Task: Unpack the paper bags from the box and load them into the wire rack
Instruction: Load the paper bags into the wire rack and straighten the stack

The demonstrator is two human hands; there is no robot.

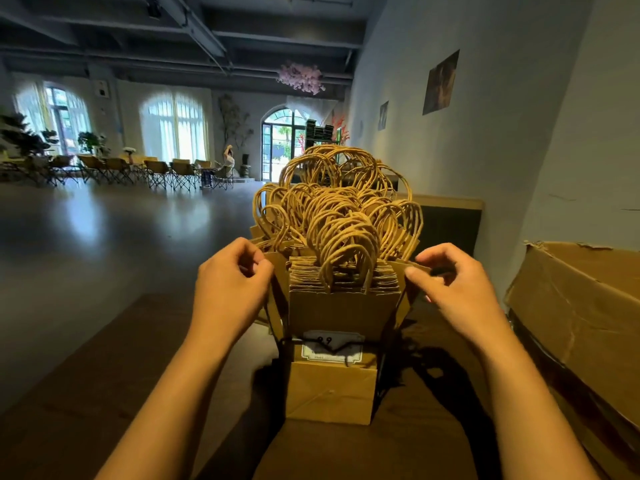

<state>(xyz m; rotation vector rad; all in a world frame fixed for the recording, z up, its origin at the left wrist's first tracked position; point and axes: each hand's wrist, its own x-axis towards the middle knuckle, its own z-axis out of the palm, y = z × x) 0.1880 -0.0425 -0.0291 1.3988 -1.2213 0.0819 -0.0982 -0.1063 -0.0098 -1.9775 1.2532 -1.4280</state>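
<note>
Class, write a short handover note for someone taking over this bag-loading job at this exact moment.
Left hand: pinches the left edge of the paper bags.
Right hand: pinches their right edge.
Bags stand upright, packed in the wire rack on the dark table, twisted handles up.
Cardboard box sits to the right; its inside is hidden.
Done: many bags racked.
Left: check the box for more bags.

paper bags: matt brown kraft paper, serrated top edges | handles: twisted paper cord, rough | wire rack: thin black metal wire | surface: dark wood, dull sheen | box: creased matt cardboard | floor: smooth, glossy
</note>
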